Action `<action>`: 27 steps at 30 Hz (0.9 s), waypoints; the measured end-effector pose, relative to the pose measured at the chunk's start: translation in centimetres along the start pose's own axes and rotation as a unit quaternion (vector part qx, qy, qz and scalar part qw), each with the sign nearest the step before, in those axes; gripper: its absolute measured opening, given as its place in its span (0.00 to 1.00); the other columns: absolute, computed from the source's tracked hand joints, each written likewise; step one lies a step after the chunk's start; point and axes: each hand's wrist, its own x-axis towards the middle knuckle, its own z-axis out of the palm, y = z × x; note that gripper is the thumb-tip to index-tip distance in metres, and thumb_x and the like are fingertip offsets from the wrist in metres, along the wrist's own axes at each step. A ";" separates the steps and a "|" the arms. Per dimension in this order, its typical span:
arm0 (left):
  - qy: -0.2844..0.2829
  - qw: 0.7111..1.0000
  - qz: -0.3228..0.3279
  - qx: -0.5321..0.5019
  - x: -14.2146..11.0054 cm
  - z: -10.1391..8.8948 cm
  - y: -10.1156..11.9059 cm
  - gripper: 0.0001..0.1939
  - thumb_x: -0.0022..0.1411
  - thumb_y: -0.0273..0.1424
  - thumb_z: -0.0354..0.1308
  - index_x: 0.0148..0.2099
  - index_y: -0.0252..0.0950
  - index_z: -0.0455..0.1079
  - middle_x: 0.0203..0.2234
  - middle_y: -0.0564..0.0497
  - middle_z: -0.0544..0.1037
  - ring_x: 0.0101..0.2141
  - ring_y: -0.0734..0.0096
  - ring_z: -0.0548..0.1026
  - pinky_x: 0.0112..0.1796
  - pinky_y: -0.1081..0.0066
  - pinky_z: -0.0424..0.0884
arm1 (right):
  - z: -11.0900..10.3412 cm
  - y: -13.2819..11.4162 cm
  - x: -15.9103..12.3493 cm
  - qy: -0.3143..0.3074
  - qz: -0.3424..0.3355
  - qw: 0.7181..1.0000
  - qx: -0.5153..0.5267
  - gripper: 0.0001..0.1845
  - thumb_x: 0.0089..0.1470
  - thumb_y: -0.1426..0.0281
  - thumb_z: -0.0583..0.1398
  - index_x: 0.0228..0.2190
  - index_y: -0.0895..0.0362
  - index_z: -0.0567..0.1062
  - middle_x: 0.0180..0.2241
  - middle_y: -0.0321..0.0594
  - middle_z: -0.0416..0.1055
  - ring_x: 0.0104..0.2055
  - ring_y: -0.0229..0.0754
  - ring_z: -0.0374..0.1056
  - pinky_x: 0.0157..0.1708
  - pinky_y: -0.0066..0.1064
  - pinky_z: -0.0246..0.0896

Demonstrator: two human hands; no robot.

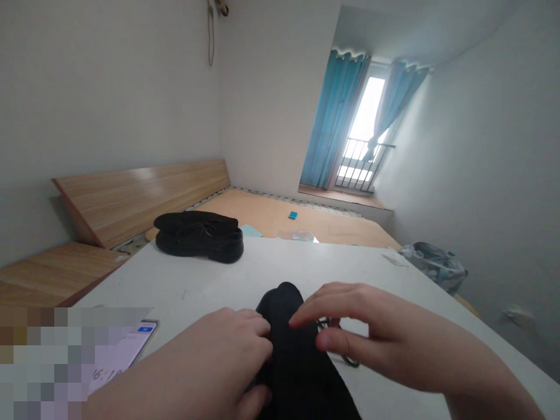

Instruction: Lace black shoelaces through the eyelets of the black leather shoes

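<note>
A black shoe [289,356] lies on the white table [210,286] right in front of me, toe pointing away. My left hand [227,356] is curled round its left side, fingers closed against it. My right hand [363,335] hovers over the shoe's right side, thumb and forefinger pinched on a thin black lace [326,324] that loops onto the table. A second black shoe [199,236] lies on its side at the table's far left.
A phone [122,356] with a lit screen lies at the near left of the table. Beyond the table stand a wooden bed frame [140,198], a window with blue curtains [336,116], and a bundle of cloth [433,262] at the right.
</note>
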 end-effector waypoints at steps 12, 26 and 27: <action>-0.066 0.996 -0.061 0.029 0.5 -1.5 -0.1 0.16 0.51 0.23 0.56 0.41 0.44 0.77 0.37 0.51 0.82 0.40 0.57 0.80 0.41 0.65 0.73 | 2.3 1.2 0.0 -0.151 0.002 0.986 -0.076 0.38 0.50 0.84 0.58 0.56 0.37 0.70 0.61 0.33 0.66 0.54 0.48 0.70 0.55 0.39 0.62; -0.086 0.994 -0.054 0.033 1.2 -1.5 0.1 0.11 0.58 0.24 0.53 0.37 0.41 0.76 0.35 0.49 0.82 0.36 0.62 0.79 0.38 0.70 0.71 | 3.7 -0.9 0.6 -0.115 -0.003 0.979 -0.166 0.19 0.59 0.69 0.62 0.53 0.49 0.75 0.48 0.40 0.76 0.51 0.48 0.70 0.52 0.39 0.66; -0.084 0.995 -0.053 0.027 1.2 -1.5 0.1 0.11 0.58 0.25 0.53 0.36 0.41 0.76 0.35 0.49 0.82 0.36 0.63 0.79 0.38 0.71 0.71 | 3.7 -0.7 0.6 -0.126 -0.008 0.979 -0.162 0.20 0.58 0.68 0.63 0.53 0.49 0.74 0.50 0.41 0.76 0.53 0.49 0.69 0.54 0.40 0.65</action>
